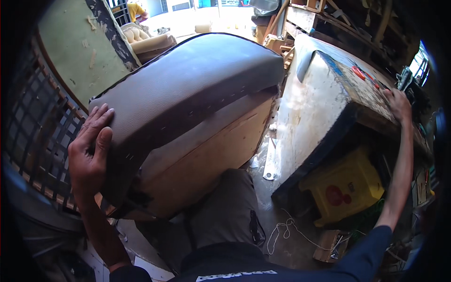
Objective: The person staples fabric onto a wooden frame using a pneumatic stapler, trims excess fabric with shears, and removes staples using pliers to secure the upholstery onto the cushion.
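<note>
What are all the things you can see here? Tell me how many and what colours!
Padded furniture piece: 1, grey-brown, centre
Bench: 1, worn white and blue, right
Tools: count unclear, some red, on the bench
Plastic stool: 1, yellow, under the bench
Flat strip: 1, white, on the floor
Cord: 1, white, on the floor
Armchair: 1, cream, back
Panel: 1, pale green, upper left
Grid: 1, dark, left
Wood pieces: many, brown, upper right
Other person: 1, yellow top, far back
Left hand: 1, bare, on the padded furniture piece
Right hand: 1, bare, at the bench's top
Sleeves: 2, dark blue, bottom
</note>
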The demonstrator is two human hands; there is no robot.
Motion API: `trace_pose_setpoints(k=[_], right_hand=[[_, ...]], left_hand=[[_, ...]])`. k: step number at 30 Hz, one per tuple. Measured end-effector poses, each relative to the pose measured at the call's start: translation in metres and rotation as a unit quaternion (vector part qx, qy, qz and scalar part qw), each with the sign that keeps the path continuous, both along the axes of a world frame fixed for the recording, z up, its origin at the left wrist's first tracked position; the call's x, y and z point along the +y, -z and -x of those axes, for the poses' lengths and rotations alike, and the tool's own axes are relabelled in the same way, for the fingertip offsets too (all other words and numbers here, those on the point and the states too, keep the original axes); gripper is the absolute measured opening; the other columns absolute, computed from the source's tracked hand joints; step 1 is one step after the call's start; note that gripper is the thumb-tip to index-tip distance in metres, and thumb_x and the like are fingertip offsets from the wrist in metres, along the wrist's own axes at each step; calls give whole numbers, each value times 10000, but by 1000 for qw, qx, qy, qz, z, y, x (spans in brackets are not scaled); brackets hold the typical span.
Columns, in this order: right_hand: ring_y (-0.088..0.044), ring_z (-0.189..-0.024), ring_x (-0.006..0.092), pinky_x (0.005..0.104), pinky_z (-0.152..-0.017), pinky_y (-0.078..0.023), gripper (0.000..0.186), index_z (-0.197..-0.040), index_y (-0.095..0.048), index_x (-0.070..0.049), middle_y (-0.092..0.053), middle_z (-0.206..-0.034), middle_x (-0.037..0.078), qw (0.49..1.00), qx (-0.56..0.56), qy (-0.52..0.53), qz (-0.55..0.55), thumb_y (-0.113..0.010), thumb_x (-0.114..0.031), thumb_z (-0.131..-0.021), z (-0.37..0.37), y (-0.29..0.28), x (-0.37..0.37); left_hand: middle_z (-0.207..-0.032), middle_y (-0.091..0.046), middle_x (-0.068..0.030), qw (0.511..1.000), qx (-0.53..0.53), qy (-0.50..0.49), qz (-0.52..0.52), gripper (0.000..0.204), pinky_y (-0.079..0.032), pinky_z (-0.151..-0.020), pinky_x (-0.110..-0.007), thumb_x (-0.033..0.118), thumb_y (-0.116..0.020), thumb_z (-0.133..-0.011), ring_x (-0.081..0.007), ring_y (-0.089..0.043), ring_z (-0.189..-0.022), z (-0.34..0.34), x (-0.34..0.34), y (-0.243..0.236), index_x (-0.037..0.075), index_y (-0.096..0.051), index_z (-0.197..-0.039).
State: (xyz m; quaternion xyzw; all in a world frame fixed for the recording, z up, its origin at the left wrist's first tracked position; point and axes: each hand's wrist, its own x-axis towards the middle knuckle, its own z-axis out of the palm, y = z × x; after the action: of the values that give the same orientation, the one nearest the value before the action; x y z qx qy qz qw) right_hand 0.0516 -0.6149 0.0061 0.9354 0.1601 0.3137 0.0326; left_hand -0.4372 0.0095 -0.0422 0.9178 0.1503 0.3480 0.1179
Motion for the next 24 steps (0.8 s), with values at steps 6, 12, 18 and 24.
trace_pose_setpoints(k=[6,12,18,24], right_hand=[[-608,-1241,349,476,-1061,-445,441,-1275,-653,-9,-646,-1335,187,933,-352,-49,-54,-550,-393,-1083,170,34,37],[-675,-972,228,338,-819,-553,394,-1197,-606,67,-660,-1184,187,486,358,-391,-695,-481,-288,-1081,294,164,254],[-620,-716,132,283,-703,-546,345,-1178,-621,-5,-627,-961,61,535,466,-348,-612,-680,-310,-1029,290,191,360],[-633,-781,140,326,-721,-512,406,-1172,-631,9,-635,-795,79,636,466,-288,-543,-684,-365,-1021,289,184,381]], left_hand=[[-1397,-666,-188,1000,-29,-4,10,367,-337,-1216,-434,246,-591,-1059,-338,-519,-1434,2,-9,1,14,-701,-1320],[-1398,-668,-179,999,-34,-22,0,350,-342,-1213,-425,222,-580,-1063,-327,-529,-1426,11,-4,6,29,-701,-1328],[-1412,-662,-164,999,-48,6,-5,365,-328,-1224,-422,235,-540,-1080,-316,-521,-1433,4,-11,13,33,-693,-1343],[-1425,-655,-154,996,-91,17,7,384,-310,-1235,-445,235,-482,-1100,-321,-496,-1453,10,-5,23,32,-691,-1350]])
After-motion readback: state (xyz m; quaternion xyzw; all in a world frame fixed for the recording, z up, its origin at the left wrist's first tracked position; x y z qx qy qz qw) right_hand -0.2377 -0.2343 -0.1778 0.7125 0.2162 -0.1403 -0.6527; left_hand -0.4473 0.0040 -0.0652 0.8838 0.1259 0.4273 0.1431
